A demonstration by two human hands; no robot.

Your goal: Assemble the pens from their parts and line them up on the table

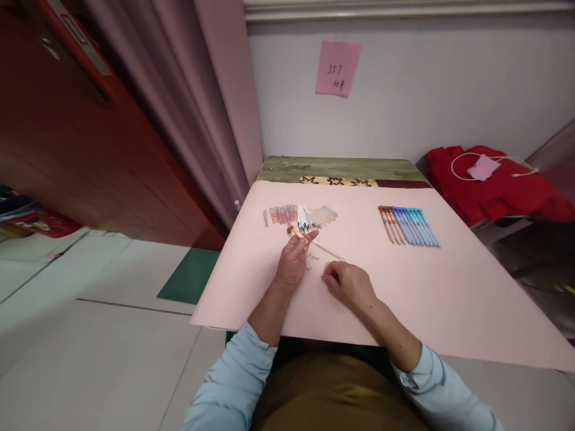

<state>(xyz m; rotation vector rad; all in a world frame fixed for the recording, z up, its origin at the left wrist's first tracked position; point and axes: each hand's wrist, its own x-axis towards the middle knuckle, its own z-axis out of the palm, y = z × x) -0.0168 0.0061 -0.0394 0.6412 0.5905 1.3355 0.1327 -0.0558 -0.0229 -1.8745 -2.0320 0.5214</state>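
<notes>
Left grip [291,266], fingers forward, just nearside of the white rods [302,215]: closed around a brown-topped pen barrel [295,231]. Right grip [353,284], back upward, nearside-right of those rods: pinched, contents hidden from me.

Single head-worn view. The camera looked forward and down from above the near edge of the table [449,287], with the wearer's brown clothing [341,395] closest to the lens at bottom centre. The left hand [291,263] and right hand [353,284] appeared at short range near mid-frame; the wall [413,90] stood beyond, across the upper right. The wide field took in floor [112,353] at lower left.
</notes>
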